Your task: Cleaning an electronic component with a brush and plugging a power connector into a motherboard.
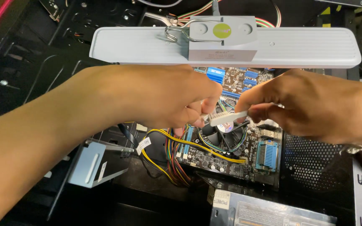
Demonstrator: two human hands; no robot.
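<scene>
— What sits between the two hands?

— A small white brush, lying almost level just above the round black fan on the circuit board.

— Who has hold of it?

— The right hand pinches its right end, fingers closed tight on the handle. The left hand meets the other end; its fingers are curled shut at the bristle end and seem to touch it, though I cannot tell how firmly they grip.

— And around the fan?

— Yellow, red and black wires loop from the board's left edge down into the dark case. A blue connector stands at the board's right side, just beside a black perforated panel. A grey metal bracket lies lower left, under the left forearm.

— Anything above the hands?

— A long, flat grey lamp bar spans the view, with a wire clip at its middle block. A grey power supply shows at the bottom edge.
</scene>
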